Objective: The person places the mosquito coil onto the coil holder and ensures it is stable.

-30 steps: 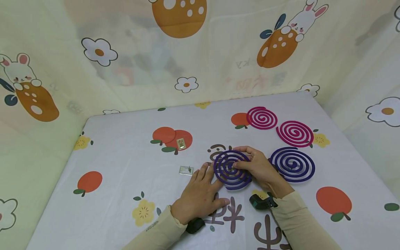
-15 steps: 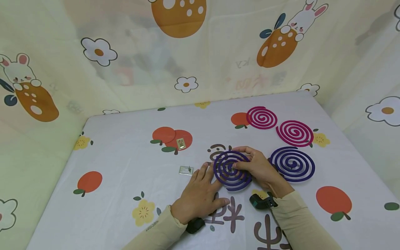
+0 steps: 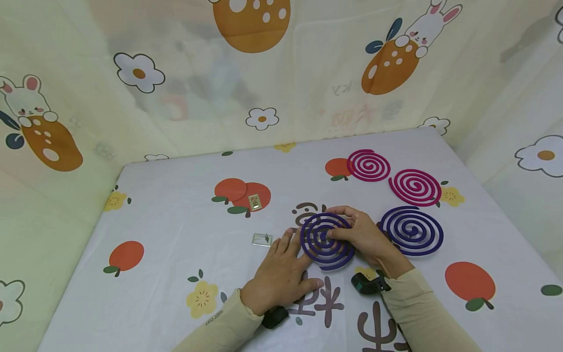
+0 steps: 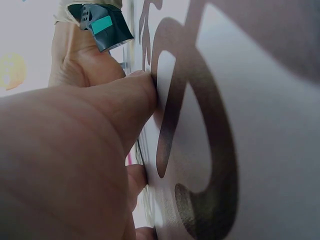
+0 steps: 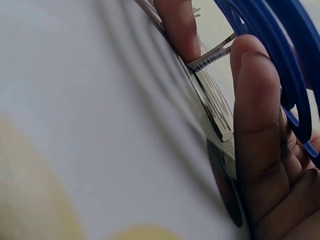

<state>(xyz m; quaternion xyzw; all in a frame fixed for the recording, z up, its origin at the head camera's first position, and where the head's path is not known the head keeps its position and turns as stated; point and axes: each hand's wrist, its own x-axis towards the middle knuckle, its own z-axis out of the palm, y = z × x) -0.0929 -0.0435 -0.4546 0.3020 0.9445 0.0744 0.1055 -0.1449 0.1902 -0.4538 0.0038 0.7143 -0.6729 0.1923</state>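
My right hand (image 3: 367,239) pinches a dark blue mosquito coil (image 3: 323,236) near its centre, holding it raised over the table. Under the coil, the right wrist view has a small metal stand with a flat base plate (image 5: 214,112) and an upright prong (image 5: 210,59) reaching toward the coil's middle. My left hand (image 3: 279,271) lies palm down at the coil's left, fingers extended, its index finger passing beneath the coil. A fingertip (image 5: 182,35) touches the stand by the foot of the prong. From the head view, the coil and fingers mostly hide this stand.
Right of my right hand lies another dark blue coil (image 3: 412,231). Two magenta coils (image 3: 370,167) lie farther back. Left of the hands are a small metal plate with a prong (image 3: 262,239) and a gold-coloured one (image 3: 254,202). A printed curtain (image 3: 198,112) stands behind the table.
The held coil has turned and shifted down slightly, its outer end moving a little toward me. Both hands keep nearly the same place.
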